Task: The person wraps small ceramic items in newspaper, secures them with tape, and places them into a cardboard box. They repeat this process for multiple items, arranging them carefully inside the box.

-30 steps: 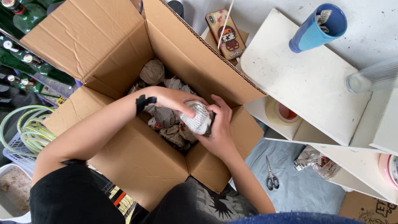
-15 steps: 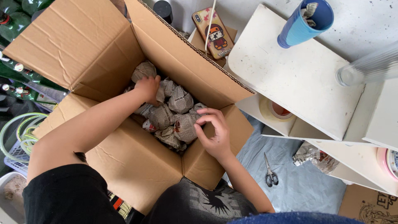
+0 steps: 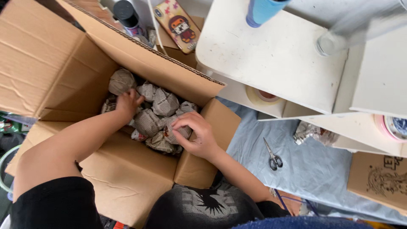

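Note:
An open cardboard box (image 3: pixel 127 174) sits in front of me with its flaps spread. Inside lie several bundles wrapped in newspaper (image 3: pixel 163 101). My left hand (image 3: pixel 127 103) reaches deep into the box and presses on the bundles at the far left. My right hand (image 3: pixel 196 135) rests on a newspaper bundle (image 3: pixel 174 132) at the near right corner of the box, fingers curled over it.
A white shelf unit (image 3: pixel 275 55) stands right of the box, with a blue cup (image 3: pixel 265 10) on top and tape rolls (image 3: pixel 263 96) inside. Scissors (image 3: pixel 273 156) and a crumpled wrapper (image 3: pixel 311 132) lie on the blue sheet. A phone (image 3: pixel 180 23) and a dark bottle (image 3: pixel 126 17) are behind the box.
The wrapped bundle I held with both hands has gone down into the box. My left hand moved to the far left bundles; my right hand settled on the near right one.

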A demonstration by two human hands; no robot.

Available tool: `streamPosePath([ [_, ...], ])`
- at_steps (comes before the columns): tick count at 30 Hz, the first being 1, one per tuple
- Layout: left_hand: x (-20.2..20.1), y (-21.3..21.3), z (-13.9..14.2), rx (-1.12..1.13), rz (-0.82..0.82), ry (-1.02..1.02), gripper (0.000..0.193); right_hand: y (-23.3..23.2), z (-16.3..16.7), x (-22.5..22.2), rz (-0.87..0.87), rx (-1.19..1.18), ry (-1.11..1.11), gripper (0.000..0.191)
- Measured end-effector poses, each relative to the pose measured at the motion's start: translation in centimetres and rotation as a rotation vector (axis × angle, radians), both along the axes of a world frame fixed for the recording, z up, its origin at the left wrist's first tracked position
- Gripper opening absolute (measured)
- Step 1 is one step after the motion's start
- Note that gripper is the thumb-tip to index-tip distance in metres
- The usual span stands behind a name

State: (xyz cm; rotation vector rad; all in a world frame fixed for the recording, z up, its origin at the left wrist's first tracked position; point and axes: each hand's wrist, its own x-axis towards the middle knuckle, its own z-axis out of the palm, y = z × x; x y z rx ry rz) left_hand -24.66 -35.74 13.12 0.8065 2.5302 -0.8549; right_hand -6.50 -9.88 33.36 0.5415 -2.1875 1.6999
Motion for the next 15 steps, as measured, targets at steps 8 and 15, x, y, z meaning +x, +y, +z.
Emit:
streamPosePath([
  [8, -4.0, -0.6, 13.7, 0.553, 0.290, -0.404, 0.076, 6.8, -11.6, 5.6, -0.818, -0.179, 0.253, 0.012],
  [15, 10.1, 3.4, 26.2, 1.050, 0.076, -0.541, 0.080, 13.9, -20.0, -0.1, -0.846, -0.027, -0.578, 0.021],
])
